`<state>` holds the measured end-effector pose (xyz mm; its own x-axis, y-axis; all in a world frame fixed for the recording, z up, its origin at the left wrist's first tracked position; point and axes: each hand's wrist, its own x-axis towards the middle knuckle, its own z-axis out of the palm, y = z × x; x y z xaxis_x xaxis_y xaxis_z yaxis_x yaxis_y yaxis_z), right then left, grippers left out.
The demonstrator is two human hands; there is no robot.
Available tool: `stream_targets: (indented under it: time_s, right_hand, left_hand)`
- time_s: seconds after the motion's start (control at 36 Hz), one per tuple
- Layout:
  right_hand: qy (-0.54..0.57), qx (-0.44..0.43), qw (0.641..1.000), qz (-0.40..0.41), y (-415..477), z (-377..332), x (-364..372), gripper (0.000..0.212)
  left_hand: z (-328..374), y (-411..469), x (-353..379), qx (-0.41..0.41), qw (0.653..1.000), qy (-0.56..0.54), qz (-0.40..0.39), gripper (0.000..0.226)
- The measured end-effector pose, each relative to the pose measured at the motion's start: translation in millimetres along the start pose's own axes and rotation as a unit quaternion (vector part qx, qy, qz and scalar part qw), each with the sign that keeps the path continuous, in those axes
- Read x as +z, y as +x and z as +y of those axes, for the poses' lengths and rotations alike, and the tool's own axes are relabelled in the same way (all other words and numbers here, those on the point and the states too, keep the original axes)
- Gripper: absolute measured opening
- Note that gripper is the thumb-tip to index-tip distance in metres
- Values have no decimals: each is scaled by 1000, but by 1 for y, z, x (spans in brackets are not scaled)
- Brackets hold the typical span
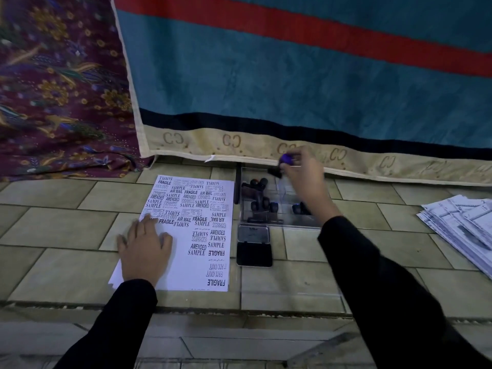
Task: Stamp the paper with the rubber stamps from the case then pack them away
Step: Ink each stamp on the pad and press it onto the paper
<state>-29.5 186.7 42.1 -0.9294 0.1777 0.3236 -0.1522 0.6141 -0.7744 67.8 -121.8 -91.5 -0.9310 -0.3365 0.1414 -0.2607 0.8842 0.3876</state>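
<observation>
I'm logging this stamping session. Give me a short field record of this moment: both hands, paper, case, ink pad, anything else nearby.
left hand: flat on the paper
right hand: pinches a purple-topped stamp above the case
paper: heavily stamped, lower left largely bare
case: clear, open, black stamps inside
ink pad: open, right of paper, in front of case
nearby: stack of printed sheets at far right

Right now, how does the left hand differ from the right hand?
The left hand lies flat, fingers spread, pressing on the paper; the right hand is raised, fingers curled around a purple-topped stamp. The left hand rests on the sheet's left edge; the right hand hovers over the far edge of the clear case. Both come out of black sleeves.
</observation>
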Motion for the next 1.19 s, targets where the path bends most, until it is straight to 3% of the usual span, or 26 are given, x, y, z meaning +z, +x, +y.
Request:
stream_targets:
  time_s: [0.11, 0.22, 0.5, 0.58, 0.72, 0.81, 0.97, 1.19]
  right_hand:
    - [-76, 39, 996, 24, 34, 43, -25, 21]
    - [-168, 48, 985, -1, 44, 78, -27, 19]
    - [-198, 140, 968, -61, 42, 104, -13, 11]
    - [-224, 150, 959, -88, 46, 100, -13, 18]
    - [-310, 143, 927, -156, 47, 88, -8, 24]
    - [-333, 156, 917, -154, 48, 84, -2, 22]
    - [-314, 34, 944, -92, 56, 55, 23, 23]
    - [-261, 37, 945, -195, 51, 31, 68, 27]
  left_hand:
    - [-1, 0, 2, 2, 1000, -5, 9, 44]
    - [-1, 0, 3, -1, 1000, -7, 12, 44]
    - [0, 0, 3, -2, 1000, -1, 17, 44]
    - [0, 0, 2, -3, 1000, -2, 16, 44]
    - [0, 0, 2, -4, 1000, -2, 15, 45]
    - [1, 0, 1, -5, 1000, -2, 11, 44]
    - [2, -1, 0, -6, 1000, 3, 9, 46]
    - [1, 0, 0, -5, 1000, 4, 5, 47]
